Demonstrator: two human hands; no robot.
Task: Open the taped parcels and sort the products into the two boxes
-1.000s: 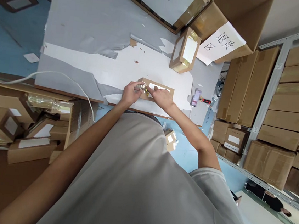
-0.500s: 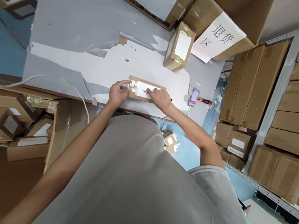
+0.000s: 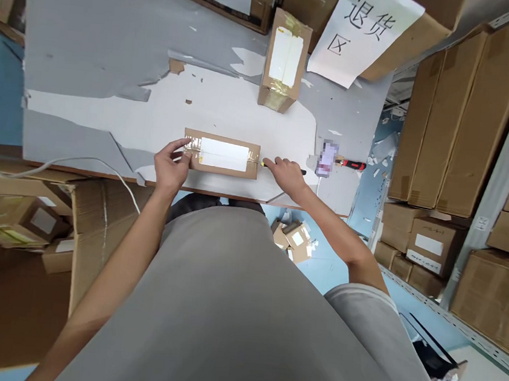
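A long, narrow cardboard box [image 3: 253, 154] with a white label and clear tape at its ends lies on the table in front of me. My left hand [image 3: 173, 164] grips its left end, thumb and fingers on the tape. In my right hand [image 3: 287, 176] is a slim knife [image 3: 303, 172] with a black handle and a yellow collar. Its thin metal tip points left, at the box's right end. A faint line runs lengthwise along the label. Whether the tip touches the cardboard is too small to tell.
Behind stands a taped cardboard box [image 3: 287, 54], beside a large carton bearing a paper sign [image 3: 366, 32]. A phone [image 3: 327, 159] and a red-and-black handled tool [image 3: 352, 164] lie at right. A white cable [image 3: 94, 158] crosses the table's left edge. Shelved cartons [image 3: 466, 122] stand far right.
My right hand has drawn the knife rightward along the label to the box's right end. My left hand stays on the left end. The whole view has shifted.
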